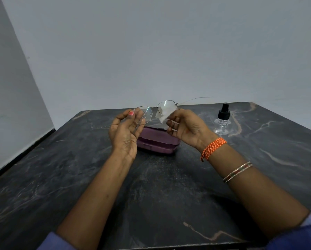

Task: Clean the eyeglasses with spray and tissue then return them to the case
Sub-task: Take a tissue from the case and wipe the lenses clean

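Thin metal-framed eyeglasses [155, 111] are held up above the table, one temple arm stretching out to the right. My left hand [124, 131] pinches the left lens rim, and droplets show on that lens. My right hand [186, 128] presses a small white tissue [164, 115] against the right lens. Below and behind both hands lies a purple glasses case [160, 141] on the table, partly hidden by them. A clear spray bottle [222, 121] with a black nozzle stands to the right, apart from my hands.
The dark marbled table [160, 186] runs to a grey wall at the back and left. An orange thread band and bangles sit on my right wrist.
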